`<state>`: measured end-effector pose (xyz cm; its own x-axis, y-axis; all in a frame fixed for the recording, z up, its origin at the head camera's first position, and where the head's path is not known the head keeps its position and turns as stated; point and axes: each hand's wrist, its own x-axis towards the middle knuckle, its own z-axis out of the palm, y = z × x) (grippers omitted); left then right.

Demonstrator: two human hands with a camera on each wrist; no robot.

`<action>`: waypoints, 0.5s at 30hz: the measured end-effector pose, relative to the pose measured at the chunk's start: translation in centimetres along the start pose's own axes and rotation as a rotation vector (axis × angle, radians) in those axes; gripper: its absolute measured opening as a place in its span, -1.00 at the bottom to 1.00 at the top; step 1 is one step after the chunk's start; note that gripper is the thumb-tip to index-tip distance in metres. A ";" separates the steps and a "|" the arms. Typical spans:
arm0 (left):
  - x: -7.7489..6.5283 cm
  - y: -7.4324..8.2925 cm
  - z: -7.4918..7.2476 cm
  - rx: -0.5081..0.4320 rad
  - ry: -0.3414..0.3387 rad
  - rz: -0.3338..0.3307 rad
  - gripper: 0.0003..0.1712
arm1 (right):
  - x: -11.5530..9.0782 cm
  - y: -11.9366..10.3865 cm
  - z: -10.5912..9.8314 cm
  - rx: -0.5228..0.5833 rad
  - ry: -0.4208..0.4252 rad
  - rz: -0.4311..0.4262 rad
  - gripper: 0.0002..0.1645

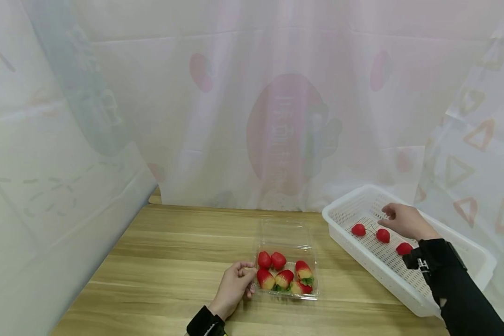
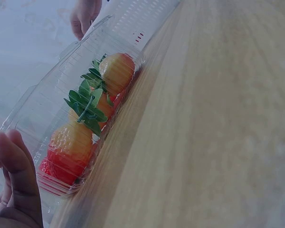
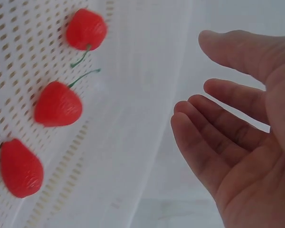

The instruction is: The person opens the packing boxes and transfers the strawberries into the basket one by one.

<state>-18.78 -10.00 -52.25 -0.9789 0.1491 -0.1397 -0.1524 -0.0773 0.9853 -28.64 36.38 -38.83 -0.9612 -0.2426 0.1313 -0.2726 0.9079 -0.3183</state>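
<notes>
At the left rim of a clear plastic clamshell box is my left hand, its thumb and curled fingers pinching the edge. Inside the box lie several strawberries, red and yellow with green leaves, and two plain red fruits at the back. My right hand hovers over a white perforated basket, fingers loosely bent and apart, holding nothing. Three red fruits lie on the basket floor; two cherry-like ones show thin green stems, while the third shows none.
The box's transparent lid lies folded back, away from me. A wood-grain table carries the box and basket. Pale printed sheets hang behind and at both sides, close to the basket's right.
</notes>
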 end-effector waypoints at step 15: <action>-0.1 0.2 0.1 -0.004 0.000 -0.001 -0.52 | 0.4 -8.0 -0.2 0.004 0.072 -0.157 -0.50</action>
<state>-18.67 -9.98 -52.08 -0.9788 0.1493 -0.1402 -0.1535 -0.0813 0.9848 -26.87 29.05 -36.03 -0.9013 -0.3560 0.2469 -0.4194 0.8596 -0.2919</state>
